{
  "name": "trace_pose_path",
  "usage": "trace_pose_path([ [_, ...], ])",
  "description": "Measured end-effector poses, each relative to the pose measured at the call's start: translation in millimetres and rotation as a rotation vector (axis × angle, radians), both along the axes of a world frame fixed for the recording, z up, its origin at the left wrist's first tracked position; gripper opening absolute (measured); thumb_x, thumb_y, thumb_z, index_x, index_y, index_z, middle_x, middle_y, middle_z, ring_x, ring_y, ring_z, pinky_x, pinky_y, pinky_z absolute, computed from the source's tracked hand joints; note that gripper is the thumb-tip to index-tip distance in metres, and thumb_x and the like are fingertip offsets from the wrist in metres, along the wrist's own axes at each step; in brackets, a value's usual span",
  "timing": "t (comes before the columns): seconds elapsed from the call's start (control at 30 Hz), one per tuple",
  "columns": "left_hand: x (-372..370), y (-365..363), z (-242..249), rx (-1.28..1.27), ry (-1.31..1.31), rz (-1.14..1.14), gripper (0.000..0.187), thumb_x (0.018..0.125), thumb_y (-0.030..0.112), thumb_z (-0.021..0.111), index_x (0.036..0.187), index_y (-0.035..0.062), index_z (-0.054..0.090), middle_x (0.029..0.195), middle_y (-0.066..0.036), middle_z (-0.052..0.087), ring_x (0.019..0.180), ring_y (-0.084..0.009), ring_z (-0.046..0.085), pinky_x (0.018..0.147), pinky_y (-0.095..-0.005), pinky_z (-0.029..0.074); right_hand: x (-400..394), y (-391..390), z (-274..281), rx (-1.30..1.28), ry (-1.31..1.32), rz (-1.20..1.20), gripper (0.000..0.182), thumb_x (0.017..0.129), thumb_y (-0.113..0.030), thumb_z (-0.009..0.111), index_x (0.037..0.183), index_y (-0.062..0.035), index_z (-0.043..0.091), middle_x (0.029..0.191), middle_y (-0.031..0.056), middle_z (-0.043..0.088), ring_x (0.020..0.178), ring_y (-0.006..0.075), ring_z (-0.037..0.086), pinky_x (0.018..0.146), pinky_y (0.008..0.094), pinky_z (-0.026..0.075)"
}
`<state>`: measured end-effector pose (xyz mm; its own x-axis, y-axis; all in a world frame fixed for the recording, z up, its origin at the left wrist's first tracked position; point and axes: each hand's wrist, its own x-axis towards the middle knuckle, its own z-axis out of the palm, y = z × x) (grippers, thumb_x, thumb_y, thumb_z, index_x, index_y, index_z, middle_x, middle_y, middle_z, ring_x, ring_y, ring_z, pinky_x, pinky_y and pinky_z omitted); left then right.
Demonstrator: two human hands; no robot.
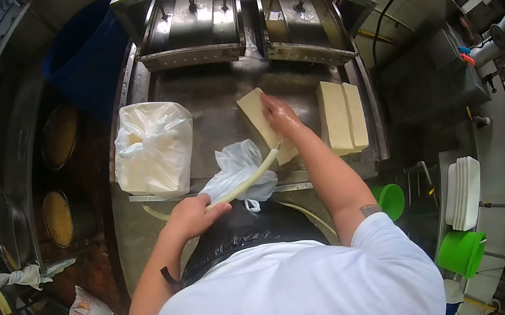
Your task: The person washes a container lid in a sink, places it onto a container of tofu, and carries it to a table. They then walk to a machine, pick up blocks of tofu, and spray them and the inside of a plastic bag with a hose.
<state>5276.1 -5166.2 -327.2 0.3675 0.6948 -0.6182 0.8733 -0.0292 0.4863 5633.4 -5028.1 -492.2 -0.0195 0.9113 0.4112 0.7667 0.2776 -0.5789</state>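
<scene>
My left hand (195, 216) is closed around a pale hose (248, 181), whose end points toward the slab under my other hand. My right hand (281, 115) lies against the upper right side of a long cream-coloured tofu block (254, 111), fingers stretched along it. This block sits at a slant on the wet metal table (217, 108), its lower part partly hidden by the hose and my wrist. Two more tofu blocks (335, 118) stand side by side to the right. A crumpled translucent plastic bag (237, 162) rests at the table's front edge, partly behind the hose.
A large white bagged block (155, 148) occupies the table's left side. Two metal press trays (193, 55) stand at the back under a frame. On the left are a blue barrel (83, 58) and tubs of yellowish contents (58, 218); on the right, green buckets (463, 253) and stacked white trays (463, 193).
</scene>
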Motion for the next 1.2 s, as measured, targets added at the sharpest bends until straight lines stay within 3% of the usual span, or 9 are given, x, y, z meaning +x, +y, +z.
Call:
trace_pose_path([
  [0.37,-14.3,-3.6,-4.9,-0.018,0.003,0.010,0.083,0.092,0.077,0.062,0.111,-0.0029,0.073,0.106,-0.026,0.075,0.105,-0.0440,0.071,0.091,-0.0487,0.054,18.8,-163.9,7.6,-0.462,0.201,-0.336,0.045,0.099,-0.031,0.065,0.132,-0.0005,0.064,0.114,0.0289,0.070,0.111,0.0475,0.066,0.098,0.0539,0.051],
  [0.53,-11.7,1.2,2.1,-0.076,0.034,-0.022,0.084,0.092,0.077,0.062,0.112,-0.0035,0.073,0.108,-0.027,0.075,0.106,-0.0438,0.071,0.092,-0.0488,0.055,-11.8,-106.1,10.6,-0.182,-0.118,-0.362,0.078,0.093,-0.044,0.073,0.157,-0.0080,0.047,0.135,0.0308,0.063,0.125,0.0445,0.061,0.106,0.0518,0.051],
  [0.73,-11.8,-2.6,5.6,-0.010,-0.005,-0.017,0.083,0.093,0.076,0.062,0.111,-0.0039,0.073,0.108,-0.027,0.075,0.106,-0.0441,0.071,0.091,-0.0491,0.055,-54.5,-37.9,59.5,-0.694,-0.379,-0.269,0.111,0.082,-0.047,0.080,0.170,-0.0125,0.023,0.139,0.0289,0.061,0.128,0.0442,0.060,0.108,0.0522,0.052],
  [0.83,-17.4,-6.2,0.3,0.035,-0.029,0.032,0.078,0.094,0.073,0.063,0.109,-0.0024,0.072,0.106,-0.027,0.075,0.104,-0.0445,0.071,0.089,-0.0493,0.055,-55.6,-33.9,64.4,-0.729,-0.161,-0.256,0.098,0.085,-0.039,0.076,0.167,-0.0104,0.030,0.134,0.0252,0.064,0.119,0.0408,0.066,0.102,0.0512,0.055],
  [0.9,-21.4,-8.8,-1.9,0.056,-0.038,0.071,0.074,0.094,0.071,0.064,0.108,-0.0012,0.072,0.104,-0.026,0.075,0.101,-0.0448,0.071,0.087,-0.0495,0.054,-51.0,-36.4,52.0,-0.759,0.881,-0.087,0.080,0.089,-0.035,0.072,0.159,-0.0086,0.042,0.130,0.0212,0.067,0.110,0.0359,0.071,0.094,0.0492,0.059],
  [1.03,-27.1,-7.3,0.1,0.055,-0.055,0.124,0.071,0.096,0.069,0.063,0.106,-0.0009,0.072,0.100,-0.026,0.074,0.098,-0.0448,0.071,0.085,-0.0495,0.054,-14.8,-49.1,36.5,-1.163,1.792,0.241,0.054,0.095,-0.032,0.068,0.143,-0.0076,0.056,0.117,0.0154,0.071,0.101,0.0291,0.072,0.086,0.0481,0.060],
  [1.1,-27.3,-6.3,2.7,0.047,-0.057,0.123,0.071,0.097,0.069,0.063,0.104,-0.0010,0.072,0.099,-0.025,0.074,0.097,-0.0447,0.071,0.085,-0.0495,0.054,15.7,-64.9,28.6,-1.058,1.634,0.051,0.055,0.097,-0.036,0.068,0.142,-0.0057,0.057,0.114,0.0156,0.072,0.104,0.0305,0.072,0.089,0.0497,0.060],
  [1.17,-26.5,-4.5,2.2,0.049,-0.020,0.180,0.070,0.098,0.068,0.062,0.102,-0.0012,0.072,0.098,-0.025,0.074,0.097,-0.0443,0.071,0.085,-0.0493,0.055,46.0,-75.1,21.8,-0.866,0.403,0.109,0.064,0.099,-0.044,0.066,0.148,-0.0051,0.054,0.112,0.0189,0.073,0.106,0.0370,0.073,0.096,0.0525,0.058],
  [1.2,-25.6,-4.2,1.2,0.043,-0.019,0.179,0.070,0.098,0.068,0.062,0.102,-0.0012,0.072,0.098,-0.025,0.074,0.097,-0.0443,0.071,0.085,-0.0493,0.055,45.5,-77.3,20.3,-0.871,0.405,0.108,0.064,0.099,-0.044,0.066,0.148,-0.0051,0.054,0.112,0.0189,0.073,0.106,0.0370,0.073,0.096,0.0525,0.058],
])
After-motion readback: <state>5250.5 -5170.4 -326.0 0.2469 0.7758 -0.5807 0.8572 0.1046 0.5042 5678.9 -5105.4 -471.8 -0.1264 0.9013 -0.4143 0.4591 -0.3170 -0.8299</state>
